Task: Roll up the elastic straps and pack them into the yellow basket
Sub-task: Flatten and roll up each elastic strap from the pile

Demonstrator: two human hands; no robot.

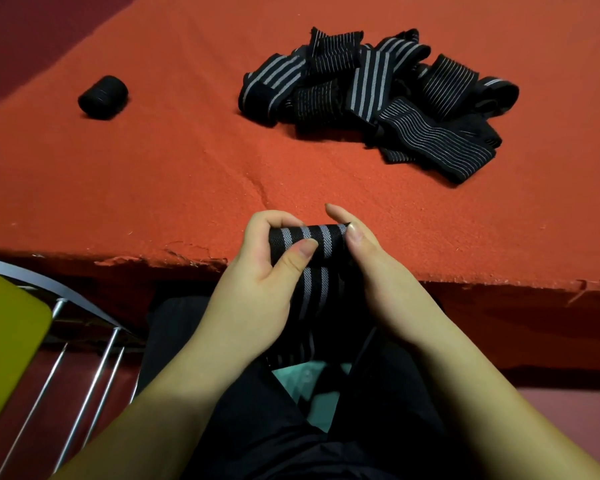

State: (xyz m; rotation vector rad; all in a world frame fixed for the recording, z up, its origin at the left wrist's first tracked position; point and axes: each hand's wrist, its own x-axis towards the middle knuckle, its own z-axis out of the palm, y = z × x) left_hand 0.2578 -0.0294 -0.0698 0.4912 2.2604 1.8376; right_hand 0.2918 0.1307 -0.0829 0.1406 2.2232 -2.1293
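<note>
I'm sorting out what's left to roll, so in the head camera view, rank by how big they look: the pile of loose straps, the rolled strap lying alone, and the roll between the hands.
1. Pile of loose straps, clearly largest.
2. and 3. Unsure: roll between the hands and lone rolled strap look alike; the held one is nearer.

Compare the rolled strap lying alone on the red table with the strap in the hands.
The lone roll is fully wound; the held strap is only partly rolled, its tail hanging toward the lap. The lone roll looks almost plain black; the held strap shows broad grey stripes. The lone roll lies untouched on the table; the other is gripped by left hand and right hand. Both are dark elastic.
</note>
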